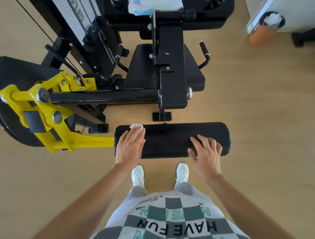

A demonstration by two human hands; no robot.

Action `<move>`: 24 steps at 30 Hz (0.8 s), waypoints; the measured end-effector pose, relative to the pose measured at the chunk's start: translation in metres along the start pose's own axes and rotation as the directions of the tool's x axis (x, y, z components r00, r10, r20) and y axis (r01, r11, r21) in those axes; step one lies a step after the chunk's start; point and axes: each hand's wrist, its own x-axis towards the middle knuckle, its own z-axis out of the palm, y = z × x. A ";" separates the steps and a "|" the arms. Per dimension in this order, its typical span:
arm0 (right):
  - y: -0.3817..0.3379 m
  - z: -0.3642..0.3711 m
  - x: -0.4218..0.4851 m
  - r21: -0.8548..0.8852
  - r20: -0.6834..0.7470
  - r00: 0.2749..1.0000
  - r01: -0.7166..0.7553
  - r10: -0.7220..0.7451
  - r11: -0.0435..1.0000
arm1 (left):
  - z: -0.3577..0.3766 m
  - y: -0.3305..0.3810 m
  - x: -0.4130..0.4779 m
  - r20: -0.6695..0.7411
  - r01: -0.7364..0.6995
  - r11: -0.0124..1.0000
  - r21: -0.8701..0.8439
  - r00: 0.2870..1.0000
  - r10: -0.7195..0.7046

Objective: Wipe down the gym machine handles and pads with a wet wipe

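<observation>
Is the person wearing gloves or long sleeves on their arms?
No. The left hand and right hand have no gloves, rings or watch showing. The left forearm and right forearm are uncovered; no sleeves show.

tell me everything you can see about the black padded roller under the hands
The black padded roller is a thick cylinder covered in smooth, matte, leather-like upholstery. It lies horizontally above the wooden floor, its left end fixed to a yellow metal lever arm. The left hand presses a small white wet wipe flat near that left end, while the right hand rests with spread fingers near the right end.
</observation>
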 end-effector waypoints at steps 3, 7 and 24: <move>0.002 -0.001 0.016 0.014 0.036 0.999 0.000 -0.001 1.000 | -0.004 -0.032 -0.008 -0.022 0.100 0.995 0.024 0.995 -0.099; 0.008 0.001 0.026 -0.032 0.147 0.988 -0.050 0.055 0.998 | -0.002 -0.038 -0.011 -0.025 0.182 0.983 0.030 0.983 -0.182; 0.027 -0.004 -0.006 -0.014 0.112 0.993 0.023 -0.022 1.000 | -0.003 0.060 0.019 0.069 -0.076 0.974 -0.216 0.993 0.092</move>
